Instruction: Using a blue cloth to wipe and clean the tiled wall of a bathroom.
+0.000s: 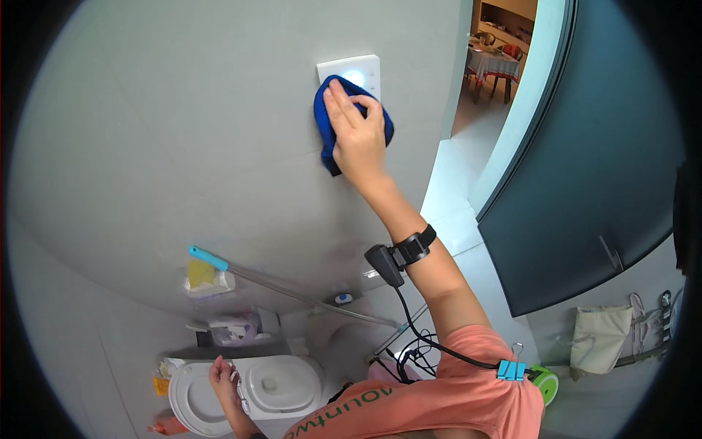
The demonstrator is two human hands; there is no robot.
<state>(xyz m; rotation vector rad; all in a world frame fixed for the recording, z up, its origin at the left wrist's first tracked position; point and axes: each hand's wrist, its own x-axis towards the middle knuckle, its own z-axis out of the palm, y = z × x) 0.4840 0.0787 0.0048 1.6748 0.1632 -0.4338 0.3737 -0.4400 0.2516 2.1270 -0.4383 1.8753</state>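
Note:
My right hand presses a dark blue cloth against a white wall panel with a lit round spot. Two of its fingers lie stretched over the cloth, while another bends toward the thumb. The cloth covers the panel's lower part and hangs below it on the grey wall. Low at the left, my left hand hangs over the white toilet, near the raised lid and seat, its fingers loosely bent and apart. Nothing shows in it.
A long-handled tool with a blue grip leans along the wall beside a yellow sponge. Dark cables lie below my right arm. At the right stands a dark door by an open doorway. A cream bag hangs at the lower right.

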